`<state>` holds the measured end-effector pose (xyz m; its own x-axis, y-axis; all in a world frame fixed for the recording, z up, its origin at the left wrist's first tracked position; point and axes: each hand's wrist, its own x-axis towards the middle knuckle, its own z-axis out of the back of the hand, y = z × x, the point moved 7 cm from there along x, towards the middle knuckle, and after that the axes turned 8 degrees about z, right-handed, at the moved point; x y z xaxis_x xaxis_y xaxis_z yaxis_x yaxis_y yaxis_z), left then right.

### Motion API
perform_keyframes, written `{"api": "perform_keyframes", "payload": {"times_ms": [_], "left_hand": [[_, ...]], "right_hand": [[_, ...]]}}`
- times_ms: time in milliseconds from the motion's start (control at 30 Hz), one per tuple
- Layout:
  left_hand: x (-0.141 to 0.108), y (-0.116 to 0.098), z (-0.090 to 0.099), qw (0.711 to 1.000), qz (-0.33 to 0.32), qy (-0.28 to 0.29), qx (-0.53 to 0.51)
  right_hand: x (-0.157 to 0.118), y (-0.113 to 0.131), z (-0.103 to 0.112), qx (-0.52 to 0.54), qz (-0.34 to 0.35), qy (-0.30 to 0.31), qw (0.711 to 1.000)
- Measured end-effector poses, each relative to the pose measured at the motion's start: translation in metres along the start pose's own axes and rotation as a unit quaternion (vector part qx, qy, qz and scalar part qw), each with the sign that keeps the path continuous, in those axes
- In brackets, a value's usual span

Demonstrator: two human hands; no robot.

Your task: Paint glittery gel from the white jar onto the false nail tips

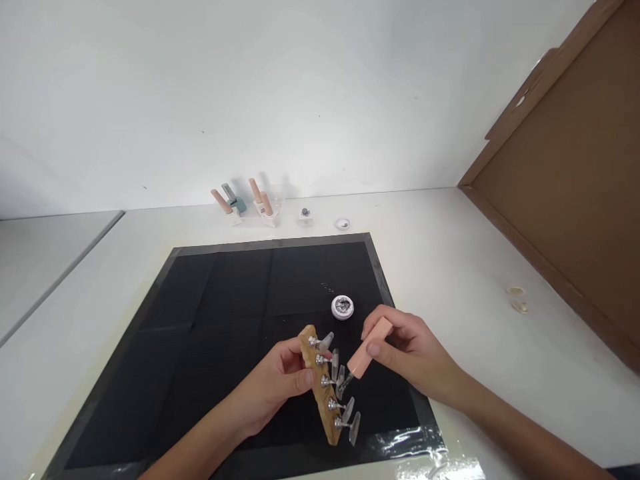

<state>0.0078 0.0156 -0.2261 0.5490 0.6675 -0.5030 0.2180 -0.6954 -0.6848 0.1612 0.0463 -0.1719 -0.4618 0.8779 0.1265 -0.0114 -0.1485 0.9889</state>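
My left hand grips a tan nail practice stand at its left edge, thumb on top. Several clear false nails sit on small silver posts along the stand, tilted toward the right. In my right hand is a pink nail polish brush, held by its cap between thumb and fingers. Its dark bristle end points down-left and meets or nearly meets the middle false nail. Beyond the stand, a small round pot of silvery stuff lies open on the black mat.
At the back, a clear tray holds several polish bottles. Right of it are a small white block and a small white lid. Two pale round pieces lie near the cardboard panel at right. Shiny tape edges the mat.
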Motion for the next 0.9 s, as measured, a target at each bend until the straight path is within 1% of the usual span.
{"api": "perform_keyframes", "payload": {"times_ms": [100, 300, 367, 467, 533, 600, 767, 833, 900], "left_hand": [[0.000, 0.000, 0.001, 1.000, 0.001, -0.008, -0.001], [-0.001, 0.001, 0.001, 1.000, 0.009, -0.011, -0.006], [-0.001, 0.001, 0.001, 1.000, 0.009, -0.011, -0.003], [-0.001, 0.001, 0.002, 1.000, 0.014, -0.016, -0.002], [-0.001, 0.001, 0.002, 1.000, 0.016, -0.018, 0.001], [-0.001, 0.001, 0.001, 1.000, 0.015, -0.016, 0.003], [-0.001, 0.000, 0.001, 1.000, 0.014, -0.017, -0.004], [-0.001, 0.000, 0.001, 1.000, 0.014, -0.018, -0.005], [-0.001, 0.000, 0.001, 1.000, 0.015, -0.018, -0.005]], "right_hand": [[0.000, 0.002, -0.005, -0.004, 0.008, 0.013, 1.000], [0.001, 0.001, 0.006, -0.034, 0.005, -0.050, 0.998], [0.000, -0.001, 0.006, -0.028, 0.000, -0.044, 0.999], [-0.001, -0.001, -0.001, -0.019, -0.001, -0.004, 1.000], [-0.001, 0.000, -0.005, -0.023, -0.002, 0.009, 1.000], [0.000, 0.001, -0.004, -0.040, 0.000, -0.002, 0.999], [0.001, 0.002, 0.007, -0.073, 0.002, -0.063, 0.995], [0.000, 0.001, 0.008, -0.063, 0.001, -0.064, 0.996], [0.000, 0.002, 0.004, -0.046, 0.003, -0.042, 0.998]]}}
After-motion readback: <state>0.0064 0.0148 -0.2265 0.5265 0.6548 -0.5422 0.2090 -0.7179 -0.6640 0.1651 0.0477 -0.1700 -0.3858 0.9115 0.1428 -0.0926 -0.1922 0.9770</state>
